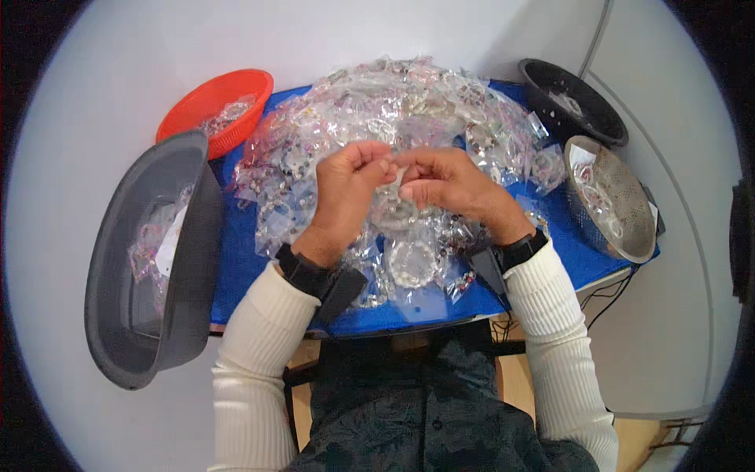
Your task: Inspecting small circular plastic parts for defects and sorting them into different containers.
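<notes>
My left hand point(350, 189) and my right hand point(456, 185) meet over the middle of the heap, fingertips almost touching. Both have thumb and fingers pinched together at what looks like the top of a small clear plastic bag point(395, 211); its outline blends with the bags behind. Below and around them spreads a large heap of clear bagged bead bracelets point(393, 102), some pink, some dark, many pale. Nearest to me, one bag with a white bead bracelet point(413, 263) lies flat at the heap's front.
The heap rests on a blue cloth point(236, 267) covering the table. At left stand a deep grey tub point(200, 236) and an orange-red basket point(185, 106), both with bagged pieces. To the right are a black basket point(605, 110) and a perforated metal colander point(629, 181) with more bags. Dark cables point(609, 295) hang at the right edge.
</notes>
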A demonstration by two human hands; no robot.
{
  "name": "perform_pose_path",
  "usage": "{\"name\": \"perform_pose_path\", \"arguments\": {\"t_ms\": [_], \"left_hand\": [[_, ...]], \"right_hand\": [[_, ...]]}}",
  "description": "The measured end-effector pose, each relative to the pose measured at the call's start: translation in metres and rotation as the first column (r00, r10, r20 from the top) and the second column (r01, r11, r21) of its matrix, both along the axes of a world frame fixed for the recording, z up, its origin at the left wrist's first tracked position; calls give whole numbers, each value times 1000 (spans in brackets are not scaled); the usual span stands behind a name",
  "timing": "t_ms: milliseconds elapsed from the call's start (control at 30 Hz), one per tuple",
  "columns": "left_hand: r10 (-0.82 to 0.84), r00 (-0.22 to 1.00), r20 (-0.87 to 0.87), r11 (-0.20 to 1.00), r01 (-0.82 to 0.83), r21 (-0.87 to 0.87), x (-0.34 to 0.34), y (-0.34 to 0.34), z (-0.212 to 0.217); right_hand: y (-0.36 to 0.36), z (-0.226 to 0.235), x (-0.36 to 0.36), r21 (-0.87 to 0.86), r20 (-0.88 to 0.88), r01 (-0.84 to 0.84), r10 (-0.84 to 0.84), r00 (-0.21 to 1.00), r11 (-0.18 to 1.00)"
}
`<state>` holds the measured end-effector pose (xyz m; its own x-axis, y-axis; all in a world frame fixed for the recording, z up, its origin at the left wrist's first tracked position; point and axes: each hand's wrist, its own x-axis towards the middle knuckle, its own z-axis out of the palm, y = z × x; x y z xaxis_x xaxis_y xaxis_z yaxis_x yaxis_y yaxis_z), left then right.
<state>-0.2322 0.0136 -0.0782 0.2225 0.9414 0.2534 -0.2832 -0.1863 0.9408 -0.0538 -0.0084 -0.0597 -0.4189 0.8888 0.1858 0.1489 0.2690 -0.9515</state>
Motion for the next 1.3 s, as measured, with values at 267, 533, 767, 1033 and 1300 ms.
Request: {"name": "perform_pose_path", "arguments": {"t_ms": [267,533,767,1033,1300], "left_hand": [[122,992,11,992,-122,-15,-8,10,-5],[102,995,-8,994,-102,-31,-14,8,-6],[102,995,-8,995,-102,-16,-14,9,-6],[-178,983,40,984,177,18,-14,-7,7],[-117,993,-31,993,118,12,-14,3,-4]], "right_hand": [[-10,12,3,231,367,-233,137,920,945],[-54,4,-32,447,768,-544,6,640,710],[-44,4,-31,388,773,-480,6,634,787],[-4,-3,3,95,-211,306,-281,936,947],[-4,9,15,-54,-389,277,-276,879,959]]}}
